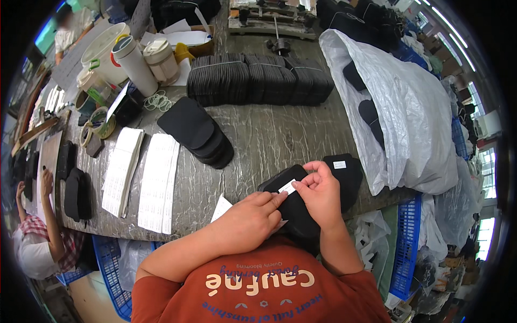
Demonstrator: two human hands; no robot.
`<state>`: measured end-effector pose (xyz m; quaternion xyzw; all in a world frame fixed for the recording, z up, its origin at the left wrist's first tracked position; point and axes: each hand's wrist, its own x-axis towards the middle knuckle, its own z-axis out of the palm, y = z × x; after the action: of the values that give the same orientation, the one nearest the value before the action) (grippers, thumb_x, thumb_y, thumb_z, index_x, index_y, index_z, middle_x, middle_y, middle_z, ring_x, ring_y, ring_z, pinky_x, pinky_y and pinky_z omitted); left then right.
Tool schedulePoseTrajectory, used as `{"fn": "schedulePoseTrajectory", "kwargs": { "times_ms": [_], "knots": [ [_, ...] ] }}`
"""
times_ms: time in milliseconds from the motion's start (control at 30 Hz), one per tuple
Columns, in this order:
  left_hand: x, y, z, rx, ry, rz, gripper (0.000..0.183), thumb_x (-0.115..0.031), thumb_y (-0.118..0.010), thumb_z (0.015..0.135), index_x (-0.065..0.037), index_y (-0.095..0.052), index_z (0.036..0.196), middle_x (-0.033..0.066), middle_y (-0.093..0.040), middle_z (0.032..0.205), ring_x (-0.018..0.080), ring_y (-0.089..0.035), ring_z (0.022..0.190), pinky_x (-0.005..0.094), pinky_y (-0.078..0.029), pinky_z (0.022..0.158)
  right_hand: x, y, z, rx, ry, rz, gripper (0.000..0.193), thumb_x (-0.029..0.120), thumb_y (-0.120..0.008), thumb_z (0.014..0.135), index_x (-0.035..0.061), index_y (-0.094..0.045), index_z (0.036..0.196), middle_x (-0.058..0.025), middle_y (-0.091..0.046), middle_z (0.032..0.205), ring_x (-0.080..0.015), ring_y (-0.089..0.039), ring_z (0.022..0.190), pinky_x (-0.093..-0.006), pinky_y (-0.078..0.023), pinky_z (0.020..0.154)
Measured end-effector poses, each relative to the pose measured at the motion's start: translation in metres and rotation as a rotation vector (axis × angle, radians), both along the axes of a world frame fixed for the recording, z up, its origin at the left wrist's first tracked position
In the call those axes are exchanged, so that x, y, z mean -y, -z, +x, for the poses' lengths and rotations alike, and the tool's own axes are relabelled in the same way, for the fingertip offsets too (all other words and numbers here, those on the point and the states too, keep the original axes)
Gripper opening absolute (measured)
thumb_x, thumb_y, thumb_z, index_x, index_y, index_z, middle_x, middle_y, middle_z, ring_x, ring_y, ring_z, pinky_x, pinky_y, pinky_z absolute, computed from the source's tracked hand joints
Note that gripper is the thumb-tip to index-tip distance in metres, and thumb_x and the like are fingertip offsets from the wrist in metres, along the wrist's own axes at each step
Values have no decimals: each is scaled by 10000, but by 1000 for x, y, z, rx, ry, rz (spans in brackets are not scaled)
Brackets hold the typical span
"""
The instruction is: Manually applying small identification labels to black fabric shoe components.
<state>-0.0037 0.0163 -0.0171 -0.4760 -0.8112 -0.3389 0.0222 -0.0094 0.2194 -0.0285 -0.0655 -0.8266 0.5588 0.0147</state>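
Just in front of me lies a black padded piece, shaped like an insole (301,212). Across its upper end is a small white label (288,187). My right hand (321,194) pinches the label's right end between thumb and fingertip. At its left end are the fingertips of my left hand (250,219), closed, with a white paper sheet (221,206) sticking out from under that hand. A second black piece (347,185) lies to the right, bearing a white label (339,164) near its top.
Strips of printed labels (159,183) lie at left, near a fanned black stack (199,132). Banded rows of black pieces (258,81) stand behind. A white sack (404,107) leans at right. Cups and a tumbler (134,64) crowd the far left. Another person (40,242) works at left.
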Motion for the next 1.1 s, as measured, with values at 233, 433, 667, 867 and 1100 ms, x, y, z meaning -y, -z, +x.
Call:
{"fn": "schedulePoseTrajectory", "kwargs": {
  "times_ms": [233, 433, 667, 867, 1100],
  "knots": [
    [1, -3, 2, 35, 3, -51, 230, -155, -661, 839, 45, -564, 778, 293, -568, 1282, 366, -583, 1018, 428, -482, 914, 2, -3, -2, -93, -18, 382, 261, 58, -746, 785, 12, -595, 993, -107, -628, 678, -247, -600, 573, -338, -488, 561],
    [-1, -1, 1, 91, 24, -59, 176, -107, -629, 823, 60, -574, 828, 271, -529, 1353, 384, -535, 1132, 432, -456, 966, -8, 11, -8, -437, -14, 534, 203, 67, -734, 801, 12, -574, 912, -139, -617, 732, -313, -594, 641, -375, -476, 598],
    [11, 8, 7, 142, 18, -39, 165, -62, -649, 806, 75, -590, 876, 230, -554, 1343, 425, -486, 1228, 456, -452, 1004, -37, -1, -23, -74, -57, 177, 181, 13, -646, 854, 17, -466, 857, -83, -482, 647, -113, -423, 597, -297, -394, 558],
    [3, 11, 1, 334, -128, 236, 97, -53, -638, 893, 36, -626, 930, 183, -668, 1094, 349, -607, 1062, 416, -512, 892, -92, -13, -24, -453, 248, 769, 216, 53, -690, 819, 38, -616, 1021, -118, -613, 975, -302, -566, 953, -384, -457, 833],
    [2, 6, -3, 481, -403, 346, 107, -64, -632, 915, 30, -643, 865, 169, -673, 901, 300, -653, 830, 373, -512, 758, -10, -32, 22, -230, -449, 176, 167, 90, -715, 795, 60, -645, 944, -109, -594, 1006, -292, -535, 1001, -371, -418, 897]
  ]
}}
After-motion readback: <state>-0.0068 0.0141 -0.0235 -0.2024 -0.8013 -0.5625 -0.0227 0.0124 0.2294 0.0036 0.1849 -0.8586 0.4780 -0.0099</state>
